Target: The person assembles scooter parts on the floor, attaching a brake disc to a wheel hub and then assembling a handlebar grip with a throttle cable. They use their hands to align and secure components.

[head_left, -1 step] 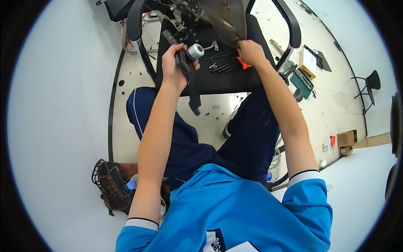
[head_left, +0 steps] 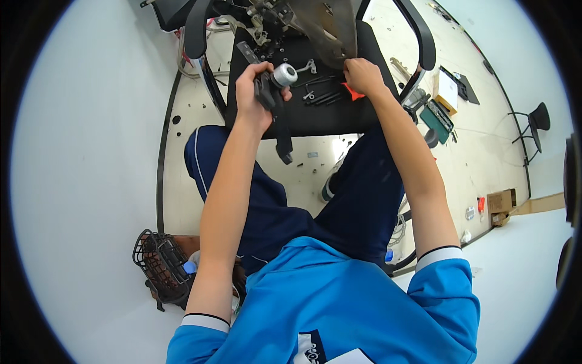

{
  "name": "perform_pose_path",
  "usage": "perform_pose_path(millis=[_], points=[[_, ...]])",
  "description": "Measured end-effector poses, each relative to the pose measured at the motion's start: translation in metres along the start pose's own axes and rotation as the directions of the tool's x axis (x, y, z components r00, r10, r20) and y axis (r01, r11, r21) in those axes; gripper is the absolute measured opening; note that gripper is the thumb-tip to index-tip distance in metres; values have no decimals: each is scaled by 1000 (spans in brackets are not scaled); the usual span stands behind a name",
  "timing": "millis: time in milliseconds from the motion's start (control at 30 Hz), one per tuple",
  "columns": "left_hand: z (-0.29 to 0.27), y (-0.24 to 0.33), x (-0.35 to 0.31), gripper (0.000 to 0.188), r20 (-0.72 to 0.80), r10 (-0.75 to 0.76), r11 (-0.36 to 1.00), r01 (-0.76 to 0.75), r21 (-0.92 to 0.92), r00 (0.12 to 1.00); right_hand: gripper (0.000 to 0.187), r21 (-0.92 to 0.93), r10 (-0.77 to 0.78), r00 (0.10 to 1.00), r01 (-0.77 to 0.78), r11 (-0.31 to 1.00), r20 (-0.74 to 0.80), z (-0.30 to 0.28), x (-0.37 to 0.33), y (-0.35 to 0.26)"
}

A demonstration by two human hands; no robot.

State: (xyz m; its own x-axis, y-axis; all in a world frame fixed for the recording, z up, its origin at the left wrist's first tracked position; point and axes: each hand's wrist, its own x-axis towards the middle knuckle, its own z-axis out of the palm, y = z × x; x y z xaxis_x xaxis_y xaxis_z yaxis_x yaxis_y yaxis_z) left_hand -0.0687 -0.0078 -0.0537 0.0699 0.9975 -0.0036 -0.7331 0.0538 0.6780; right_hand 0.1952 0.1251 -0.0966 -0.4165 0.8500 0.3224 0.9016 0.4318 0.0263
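My left hand (head_left: 253, 97) is wrapped round a black part (head_left: 282, 130) with a long arm hanging down past the seat's front edge. A silver round collar (head_left: 285, 74) with a hole in its end sticks out to the right of my fingers. My right hand (head_left: 364, 76) is closed at the lower tip of a grey-brown curved panel (head_left: 327, 36); its fingertips are partly hidden. Just below that hand lies an orange-red piece (head_left: 352, 91). Between the hands, several black hex keys (head_left: 323, 98) and a small silver bracket (head_left: 310, 66) rest on the black chair seat (head_left: 339, 124).
Greasy metal parts (head_left: 270, 15) sit at the seat's back, with small nuts nearby. Black armrests (head_left: 415, 33) flank the seat. A green tool case (head_left: 436, 119) lies on the floor at right; a black wire basket (head_left: 160, 261) is at lower left. A cardboard box (head_left: 501, 200) stands farther right.
Only a very slight shift shows: the black part in my left hand has moved a little to the right. Both hands keep their grips.
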Motion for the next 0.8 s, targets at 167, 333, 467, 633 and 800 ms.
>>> perform_pose_path(millis=[167,333,467,633,800], points=[[-2,-5,-2,24,-43,27,1000,-27,-12,999,18,23,-12,994,14,1000,-109,-8,3,-4],[4,-3,1,24,-176,60,997,-52,51,983,16,52,21,999,-19,998,-35,-8,-4,-7],[-5,-8,-3,25,-246,103,995,-102,17,964,18,254,27,996,-6,967,-82,-16,-9,-24],[-4,-1,-2,17,-317,357,917,-395,-61,878,28,505,-196,975,120,855,100,-24,-23,-68],[-20,1,11,7,-313,601,773,-635,-8,735,26,417,-289,950,218,882,115,-7,-27,-84]])
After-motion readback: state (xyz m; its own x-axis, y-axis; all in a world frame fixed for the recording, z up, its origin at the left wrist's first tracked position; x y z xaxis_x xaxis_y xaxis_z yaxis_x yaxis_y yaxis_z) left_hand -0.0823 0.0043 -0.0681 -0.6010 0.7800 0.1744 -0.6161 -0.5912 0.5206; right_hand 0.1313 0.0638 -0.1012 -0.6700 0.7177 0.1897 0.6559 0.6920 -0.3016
